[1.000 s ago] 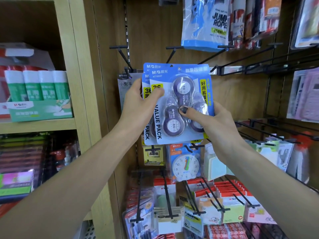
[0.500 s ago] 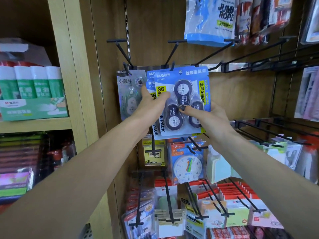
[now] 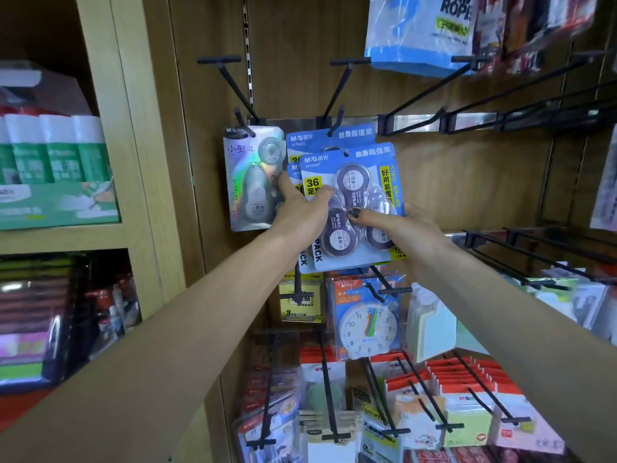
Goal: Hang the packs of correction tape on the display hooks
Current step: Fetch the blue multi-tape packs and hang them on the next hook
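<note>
Shelf (image 3: 63,235) at far left, contents blurred. Silver pack (image 3: 248,182) hung on hook, right edge hidden by left hand (image 3: 300,212). Left fingers pinching blue correction tape packs (image 3: 350,195); rear packs mostly hidden. Right hand (image 3: 400,228) thumb pressed on blister, other fingers hidden behind. Front pack held just below display hook (image 3: 335,123).

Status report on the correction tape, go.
Left hand and right hand both grip the front blue correction tape pack. One blue pack hangs on the hook behind. Silver pack hangs beside; nothing blocking.
</note>
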The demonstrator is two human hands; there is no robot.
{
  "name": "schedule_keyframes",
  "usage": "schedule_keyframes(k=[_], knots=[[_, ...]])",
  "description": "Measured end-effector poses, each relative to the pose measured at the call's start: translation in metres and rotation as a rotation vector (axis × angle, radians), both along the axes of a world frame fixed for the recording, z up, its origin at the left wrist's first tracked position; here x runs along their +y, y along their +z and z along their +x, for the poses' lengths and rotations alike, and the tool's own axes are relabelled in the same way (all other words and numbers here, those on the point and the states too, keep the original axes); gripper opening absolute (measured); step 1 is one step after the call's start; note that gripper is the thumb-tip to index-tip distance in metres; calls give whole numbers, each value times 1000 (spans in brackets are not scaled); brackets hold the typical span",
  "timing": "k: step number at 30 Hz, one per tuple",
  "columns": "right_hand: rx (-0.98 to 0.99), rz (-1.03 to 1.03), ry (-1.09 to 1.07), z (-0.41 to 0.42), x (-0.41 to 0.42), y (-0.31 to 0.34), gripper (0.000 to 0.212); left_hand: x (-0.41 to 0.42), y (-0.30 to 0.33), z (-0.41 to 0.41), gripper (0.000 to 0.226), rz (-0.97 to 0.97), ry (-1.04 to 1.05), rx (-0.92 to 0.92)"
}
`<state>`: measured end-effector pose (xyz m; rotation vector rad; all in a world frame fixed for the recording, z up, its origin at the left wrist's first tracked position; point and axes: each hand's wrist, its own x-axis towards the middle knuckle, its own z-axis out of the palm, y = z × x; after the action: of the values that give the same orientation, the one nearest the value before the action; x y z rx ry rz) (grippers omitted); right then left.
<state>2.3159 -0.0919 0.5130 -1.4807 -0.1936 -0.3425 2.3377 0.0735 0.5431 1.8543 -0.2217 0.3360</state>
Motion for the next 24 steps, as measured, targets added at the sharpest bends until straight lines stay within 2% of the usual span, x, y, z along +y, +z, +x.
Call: schedule_keyframes(k=[8, 11, 12, 14, 16, 17, 18, 20, 21, 22, 24], knots=[[113, -132, -53, 33, 3, 18, 47, -1, -3, 46, 100, -137, -17, 190], [191, -152, 18, 51, 5, 23, 94, 2, -6, 72, 96, -158, -21, 184], [206, -160, 34, 58, 3, 23, 102, 3, -6, 77, 98, -171, -20, 176], [214, -175, 55, 66, 0, 23, 96, 5, -12, 102, 112, -187, -28, 176], [229, -129, 42, 64, -2, 20, 97, 5, -13, 106, 111, -180, -44, 186], [231, -101, 33, 61, -2, 17, 102, 4, -8, 86, 100, -174, -50, 189], [230, -79, 24, 56, -2, 16, 101, 3, -6, 72, 78, -172, -41, 174], [178, -60, 11, 37, 0, 16, 74, 0, 1, 32, 26, -172, -57, 122], [146, -56, 3, 27, 0, 16, 58, -1, 3, 22, 20, -183, -76, 89], [127, -61, -8, 19, -1, 15, 48, -1, 4, 11, 24, -195, -104, 62], [87, -48, 2, 2, -4, 11, 43, -2, 2, -1, 46, -217, -136, 11]])
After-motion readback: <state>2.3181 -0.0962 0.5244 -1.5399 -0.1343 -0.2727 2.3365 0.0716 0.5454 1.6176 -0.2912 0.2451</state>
